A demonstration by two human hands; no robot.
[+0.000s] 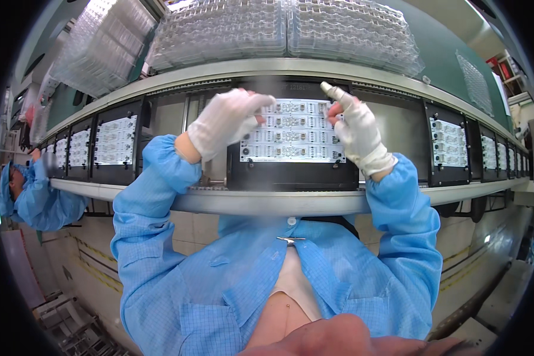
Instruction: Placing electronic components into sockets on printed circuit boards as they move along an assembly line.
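Note:
A white circuit board panel (291,137) with several strips lies on a black carrier plate (291,178) in front of me. My left hand (228,121), in a white glove with bare fingertips, hovers over the panel's upper left side. Its thumb and index finger are apart with nothing visible between them. At the panel's right edge is my right hand (361,133), also gloved. One covered finger stretches toward the carrier's far edge, while the thumb and another fingertip bend near the panel. Whether they touch it, I cannot tell.
More black carriers with white panels (115,140) (450,142) stand along the conveyor line to both sides. Stacked clear plastic trays (219,35) rest beyond the far rail (219,74). The near rail (273,203) runs before my body. A person (41,193) in blue works at far left.

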